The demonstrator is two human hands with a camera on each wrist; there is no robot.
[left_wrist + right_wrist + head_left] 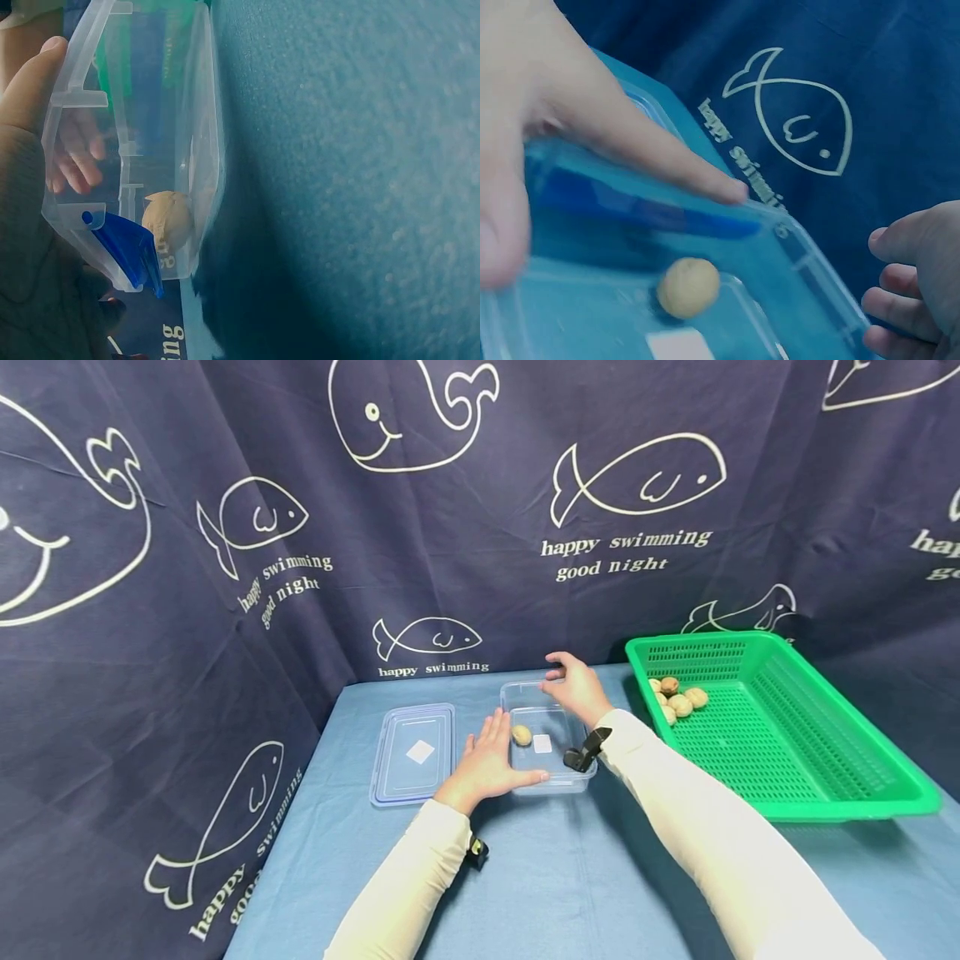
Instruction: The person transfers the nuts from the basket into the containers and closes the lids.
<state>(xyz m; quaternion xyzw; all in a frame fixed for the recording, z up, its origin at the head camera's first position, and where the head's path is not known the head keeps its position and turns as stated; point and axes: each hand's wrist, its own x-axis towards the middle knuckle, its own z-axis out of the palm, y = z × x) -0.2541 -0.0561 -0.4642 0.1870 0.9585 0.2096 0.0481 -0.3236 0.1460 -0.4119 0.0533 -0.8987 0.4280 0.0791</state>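
Observation:
A clear plastic container (558, 783) stands on the cloth with one walnut (521, 735) lying inside, near its left wall. My left hand (487, 767) is at the container's left side, fingers straight and thumb stretched along the front rim. Over the back right corner is my right hand (579, 692), fingers loosely bent with nothing in them. The right wrist view shows the left hand (577, 112) along the rim above a blue clip flap (645, 214). In the left wrist view the walnut (169, 221) shows through the container wall.
A clear lid (408, 777) with a blue edge lies left of the container. To the right stands a green basket (810, 810) with several walnuts (681, 705) in its back left corner. Dark printed curtain (480, 552) hangs behind the blue-covered table (555, 877).

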